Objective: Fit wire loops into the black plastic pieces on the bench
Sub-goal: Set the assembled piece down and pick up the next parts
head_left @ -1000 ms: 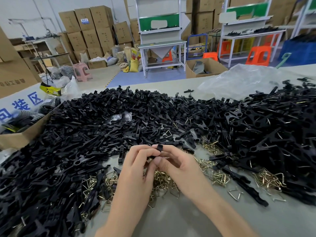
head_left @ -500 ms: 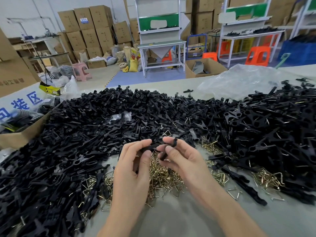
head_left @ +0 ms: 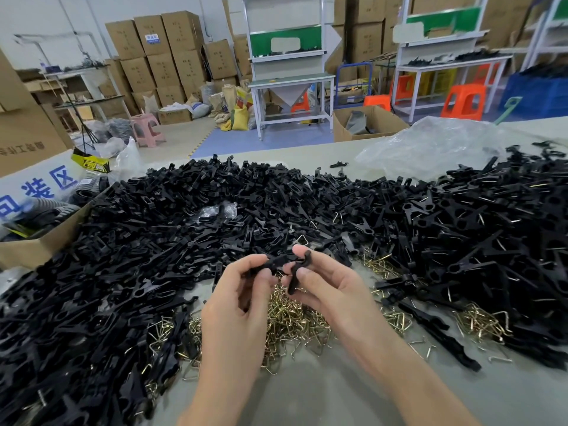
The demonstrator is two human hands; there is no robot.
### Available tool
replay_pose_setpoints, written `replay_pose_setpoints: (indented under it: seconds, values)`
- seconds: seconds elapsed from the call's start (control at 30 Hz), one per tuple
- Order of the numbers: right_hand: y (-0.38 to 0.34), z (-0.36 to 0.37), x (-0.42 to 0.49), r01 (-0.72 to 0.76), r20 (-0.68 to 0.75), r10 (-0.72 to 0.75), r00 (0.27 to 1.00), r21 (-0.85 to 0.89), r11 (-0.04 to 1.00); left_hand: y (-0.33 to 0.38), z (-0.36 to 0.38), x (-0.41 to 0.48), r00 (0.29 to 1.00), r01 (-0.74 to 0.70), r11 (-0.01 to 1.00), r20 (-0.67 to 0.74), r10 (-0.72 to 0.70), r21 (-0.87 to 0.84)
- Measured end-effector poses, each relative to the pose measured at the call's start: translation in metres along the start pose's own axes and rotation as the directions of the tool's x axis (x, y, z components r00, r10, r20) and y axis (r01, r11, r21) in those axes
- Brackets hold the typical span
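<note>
We take the white workstation (head_left: 290, 76) with the green back panel as our reference. Left of it, brown cardboard boxes (head_left: 159, 56) are stacked high against a white wall (head_left: 76, 16). Lower left of it, a pink stool (head_left: 146, 129) stands on the pale floor (head_left: 181, 139), with filled sacks (head_left: 236, 113) between the stool and the workstation. The workstation stands on a blue floor area (head_left: 276, 139). Right of it we note an open carton (head_left: 344, 130), orange stools (head_left: 464, 101), a second workstation (head_left: 445, 56) of the same build, and a blue crate (head_left: 538, 93) farthest right. Lighting is even and bright.
</note>
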State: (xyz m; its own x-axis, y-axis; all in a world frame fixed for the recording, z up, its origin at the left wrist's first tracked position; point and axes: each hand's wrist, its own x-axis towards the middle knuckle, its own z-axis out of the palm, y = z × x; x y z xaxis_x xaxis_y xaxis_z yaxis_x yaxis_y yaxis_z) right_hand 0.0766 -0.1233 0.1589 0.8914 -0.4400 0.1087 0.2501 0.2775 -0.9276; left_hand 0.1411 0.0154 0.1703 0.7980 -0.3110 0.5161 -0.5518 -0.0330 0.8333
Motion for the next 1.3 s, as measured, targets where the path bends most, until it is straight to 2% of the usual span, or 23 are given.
replay_pose_setpoints:
  seconds: [0.13,0.23,0.33,0.47,0.53,1.07,1.3]
  values:
    - [-0.0036,-0.0038,0.0013,0.051,-0.053,-0.053,0.997,-0.041,0.998,-0.0026,-0.0052,0.0014,1.000,-0.027,0.991,-0.001,0.028,0.129]
    - [-0.0056,-0.0040,-0.0013,0.036,0.008,-0.036,0.999,-0.066,0.997,-0.0043,-0.0069,0.0020,0.990,-0.063,0.984,0.135,0.041,0.165]
    - [-0.0061,-0.0029,-0.0042,0.005,0.094,0.016,0.995,-0.215,0.977,-0.0018,-0.0034,0.0010,0.968,-0.085,0.979,0.246,0.037,0.184]
    - [-0.0086,-0.0003,-0.0064,0.001,0.110,0.029,0.993,-0.267,0.964,-0.0022,-0.0032,0.0032,0.990,0.092,0.996,0.109,-0.094,0.024]
    - [-0.0096,-0.0002,-0.0061,0.009,0.099,0.017,0.995,-0.259,0.966,-0.0020,-0.0053,0.0051,0.986,0.134,0.991,0.098,-0.133,-0.009]
    - [-0.0093,0.0046,-0.0067,-0.023,0.099,0.043,0.994,-0.188,0.982,0.0011,-0.0086,0.0080,0.975,0.117,0.993,0.188,-0.117,0.011]
    - [-0.0080,0.0039,-0.0066,-0.046,0.147,0.068,0.987,-0.147,0.988,-0.0012,-0.0051,0.0057,0.968,0.220,0.971,0.143,-0.205,-0.095]
